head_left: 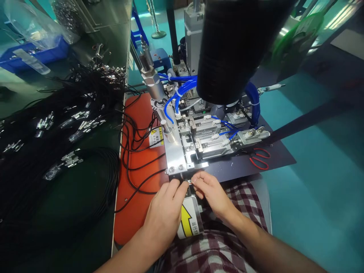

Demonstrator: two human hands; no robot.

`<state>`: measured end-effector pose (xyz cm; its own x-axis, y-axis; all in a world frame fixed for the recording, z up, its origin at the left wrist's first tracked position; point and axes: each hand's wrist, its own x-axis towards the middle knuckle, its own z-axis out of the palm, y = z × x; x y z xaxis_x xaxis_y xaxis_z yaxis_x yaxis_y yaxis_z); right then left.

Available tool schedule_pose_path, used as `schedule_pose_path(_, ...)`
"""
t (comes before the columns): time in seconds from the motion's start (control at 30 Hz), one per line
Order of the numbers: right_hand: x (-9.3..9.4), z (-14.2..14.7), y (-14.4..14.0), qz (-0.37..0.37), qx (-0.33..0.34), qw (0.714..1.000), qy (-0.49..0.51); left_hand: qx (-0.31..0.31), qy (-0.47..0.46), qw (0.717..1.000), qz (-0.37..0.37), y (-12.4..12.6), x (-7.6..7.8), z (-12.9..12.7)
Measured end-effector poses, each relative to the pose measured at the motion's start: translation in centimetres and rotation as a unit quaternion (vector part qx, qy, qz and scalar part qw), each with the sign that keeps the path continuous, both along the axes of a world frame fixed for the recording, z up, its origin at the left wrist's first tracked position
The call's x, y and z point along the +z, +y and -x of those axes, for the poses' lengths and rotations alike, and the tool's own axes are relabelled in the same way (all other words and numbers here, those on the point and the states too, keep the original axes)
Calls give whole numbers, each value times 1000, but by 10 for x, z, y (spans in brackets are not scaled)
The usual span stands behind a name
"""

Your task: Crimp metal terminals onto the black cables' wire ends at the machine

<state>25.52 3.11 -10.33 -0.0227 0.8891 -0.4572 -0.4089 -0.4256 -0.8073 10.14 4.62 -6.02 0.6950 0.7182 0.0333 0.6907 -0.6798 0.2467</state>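
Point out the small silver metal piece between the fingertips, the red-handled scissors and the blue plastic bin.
Small silver metal piece (190, 182), head view: visible middle.
Red-handled scissors (267, 166), head view: lower handle loop.
Blue plastic bin (59, 50), head view: outer wall.

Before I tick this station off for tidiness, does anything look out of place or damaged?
Nothing looks clearly damaged. The red-handled tool lies loose on the dark plate beside the machine, perhaps out of place; the black cables at left look tangled.
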Motion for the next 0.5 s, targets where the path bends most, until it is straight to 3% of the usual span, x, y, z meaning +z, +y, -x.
schedule_pose_path(0.33, 4, 1, -2, -12, -4, 1000, -15, 32, -61, 996, 57, 1, -7, 5)
schedule_pose_path(0.5, -8, 1, -4, -33, 3, 999, -31, 41, -108, 990, 77, 2, -4, 5)
